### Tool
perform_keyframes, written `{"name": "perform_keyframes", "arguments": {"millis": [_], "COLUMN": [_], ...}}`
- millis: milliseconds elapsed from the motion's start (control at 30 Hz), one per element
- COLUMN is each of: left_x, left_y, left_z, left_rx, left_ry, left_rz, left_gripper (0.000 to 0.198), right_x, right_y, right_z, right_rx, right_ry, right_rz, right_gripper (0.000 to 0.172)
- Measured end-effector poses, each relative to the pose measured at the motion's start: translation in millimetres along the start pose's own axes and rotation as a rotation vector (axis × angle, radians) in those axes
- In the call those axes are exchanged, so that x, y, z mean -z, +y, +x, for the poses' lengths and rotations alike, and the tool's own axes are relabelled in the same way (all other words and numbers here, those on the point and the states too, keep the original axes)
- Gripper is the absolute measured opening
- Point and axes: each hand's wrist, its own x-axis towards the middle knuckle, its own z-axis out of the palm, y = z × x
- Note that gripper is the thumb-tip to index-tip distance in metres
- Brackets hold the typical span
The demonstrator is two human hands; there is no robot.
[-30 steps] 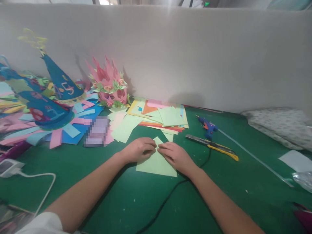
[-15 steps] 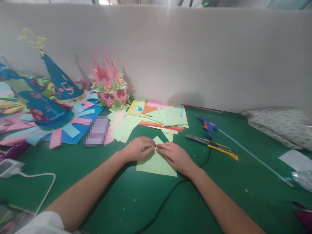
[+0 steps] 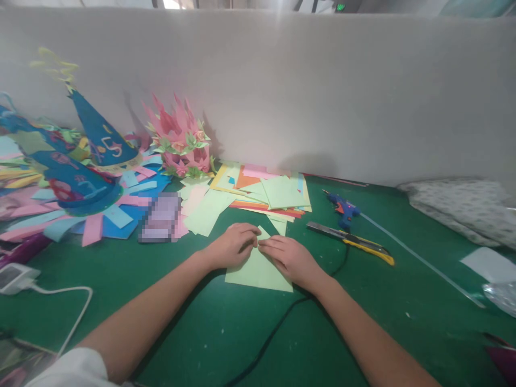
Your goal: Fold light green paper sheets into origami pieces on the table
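A light green sheet of paper (image 3: 260, 270) lies on the green tabletop, its top corner showing between my hands. It looks folded, with a pointed top and a straight lower edge. My left hand (image 3: 237, 246) grips the paper's upper left side, fingers curled and thumb close to the fingertips. Over the upper right side, my right hand (image 3: 293, 259) has its fingers pressed together, holding the paper near the centre. The fingertips of both hands almost meet, and they cover part of the paper's upper edges.
Beyond the hands lies a stack of coloured paper (image 3: 282, 193). A utility knife (image 3: 350, 243) and a blue glue gun (image 3: 342, 208) are to the right. Blue cone hats (image 3: 102, 134), a pink paper crown (image 3: 181, 140) and a blurred-out phone (image 3: 160, 217) are left. A black cord (image 3: 268, 341) crosses the front.
My left fingers have curled and risen slightly, with a gap now showing between thumb and fingers. My right hand and the paper have hardly moved.
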Motion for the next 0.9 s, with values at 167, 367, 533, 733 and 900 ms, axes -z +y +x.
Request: {"name": "perform_keyframes", "arguments": {"millis": [167,367,533,733,900], "left_x": [0.7,2.9,3.0,4.3,12.0], "left_y": [5.1,3.6,3.8,6.1,11.1], "left_z": [-0.4,-0.2,-1.2,-1.2,1.3], "left_rx": [0.057,0.087,0.088,0.080,0.036], "left_ry": [-0.009,-0.051,-0.046,-0.029,-0.032], "left_rz": [0.081,0.113,0.170,0.224,0.247], "left_gripper": [0.016,0.017,0.017,0.021,0.017], "right_x": [-0.1,0.7,1.6,1.6,1.3], "right_y": [-0.6,-1.5,-2.2,-2.6,-2.1], "right_z": [1.1,0.5,0.6,1.4,1.0], "right_rx": [-0.004,-0.006,-0.006,-0.002,-0.006], "right_ry": [-0.004,0.013,0.016,0.031,0.023], "right_rz": [0.002,0.010,0.013,0.012,0.008], "right_gripper": [0.028,0.028,0.027,0.027,0.027]}}
